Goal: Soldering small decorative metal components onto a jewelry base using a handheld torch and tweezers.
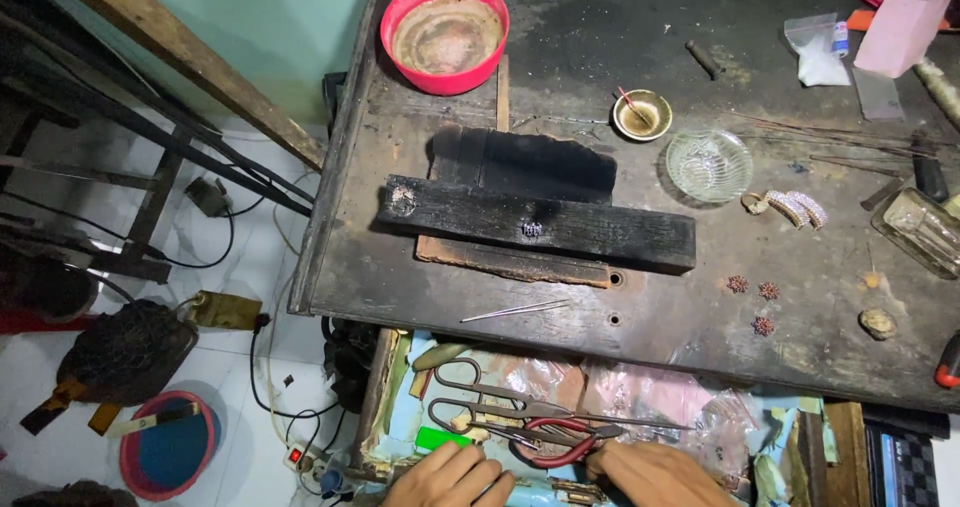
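Head view, looking down: I am watching both hands working in an open drawer (700,407) below the front edge of a dark, scorched worktop (800,347). The left hand (450,477) is resting palm down with fingers curled loosely, gripping nothing that I can make out; a small green object (440,437) is lying just beside its knuckles. The right hand (655,472) is lying flat and loosely spread, its fingers touching the red-handled pliers (560,445); I cannot tell whether it is actually gripping them. The pliers are showing two curved red grips and dull metal jaws, and they are lying in the drawer just in front of one pair of large steel scissors (480,395) with looped grey handles. On the worktop I am counting one charred black wooden block (600,232) lying across a burnt board, with one small sparkling piece (532,230) sitting on it; one pair of thin metal tweezers (515,310) near the front edge; one red bowl (445,35); one small brass cup (641,115); one clear ribbed glass dish (708,165); and three small reddish flower-shaped ornaments (737,284) grouped at the right.
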